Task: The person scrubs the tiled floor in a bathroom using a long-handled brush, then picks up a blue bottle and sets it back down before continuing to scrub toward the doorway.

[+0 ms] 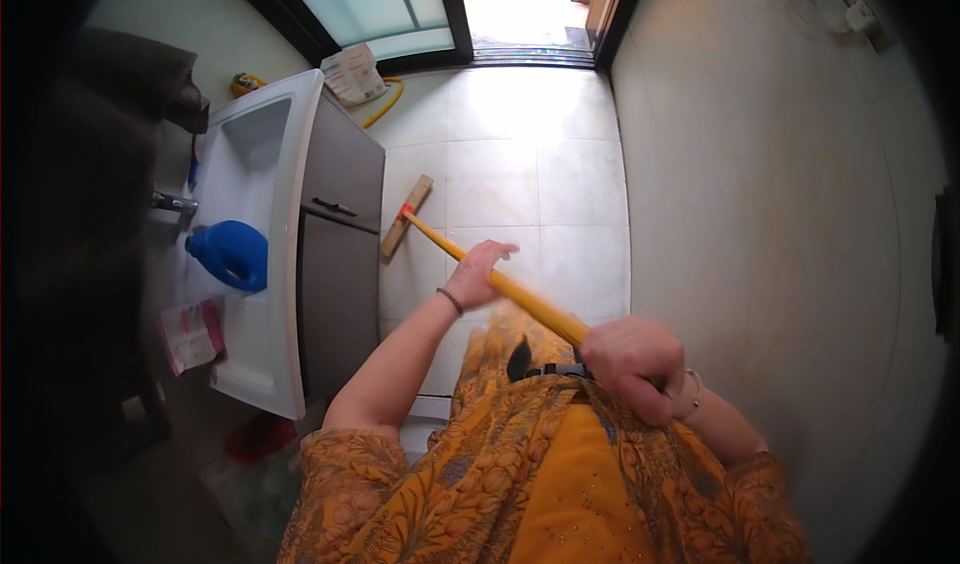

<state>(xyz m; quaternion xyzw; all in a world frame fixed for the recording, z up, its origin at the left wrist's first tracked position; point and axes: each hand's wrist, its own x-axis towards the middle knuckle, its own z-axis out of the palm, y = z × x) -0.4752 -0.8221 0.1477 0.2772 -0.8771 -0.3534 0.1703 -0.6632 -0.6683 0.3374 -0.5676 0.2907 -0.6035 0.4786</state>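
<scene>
A push broom with a long yellow handle (540,311) slants from my right hip down to the tiled floor. Its brown bar-shaped head (420,196), red at the joint, rests beside the sink cabinet; bristles cannot be made out. My right hand (635,364) is closed in a fist round the upper end of the handle. Lower down, my left hand (478,276) curls around the handle from the left, with a fingertip sticking out past it. A dark beaded bracelet is on my left wrist and a thin bangle on my right.
On the left stands a white sink (285,334) over a grey cabinet (345,164). It holds a blue jug (235,254) and a pink-and-white packet (193,336). Near the doorway (522,9) lie a white bag (352,74) and a yellow hose (385,102). A wall (760,184) bounds the right side.
</scene>
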